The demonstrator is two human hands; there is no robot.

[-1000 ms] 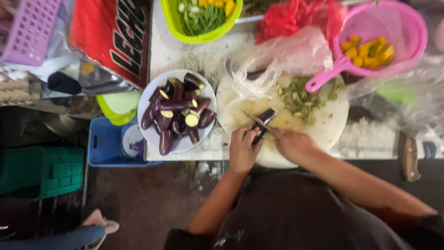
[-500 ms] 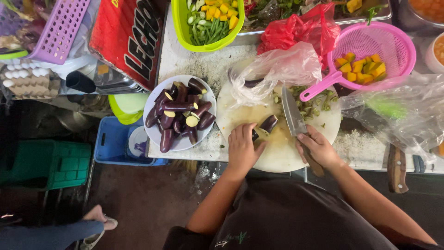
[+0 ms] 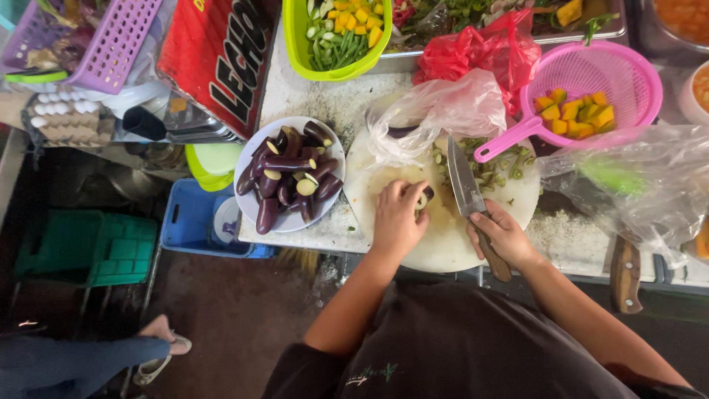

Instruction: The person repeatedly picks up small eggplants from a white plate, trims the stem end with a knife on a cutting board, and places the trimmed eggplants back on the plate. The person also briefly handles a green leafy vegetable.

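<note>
On the round white cutting board, we have our left hand cupped over a cut piece of purple eggplant, fingers curled round it so that only its dark end and a bit of pale flesh peep out near the fingertips. Our right hand is wrapped tightly about the wooden handle of a broad knife, whose blade lies flat-ish over the board, tip pointing away from us, just beside the eggplant piece but not on it.

To our left of the board, a white plate is heaped with halved and sliced eggplants. Green trimmings lie scattered on the far side of the board, next to a crumpled clear plastic bag. Beyond sit a pink colander holding yellow and orange vegetable chunks, a red bag, and a lime-green bowl of chopped vegetables.

We judge that the work stands between cuts: the piece is gathered in the hand with the blade parked aside. Whatever comes next calls for a firm hold on the slippery, rounded piece and fingertips kept clear of the knife's edge, which sits close by.
</note>
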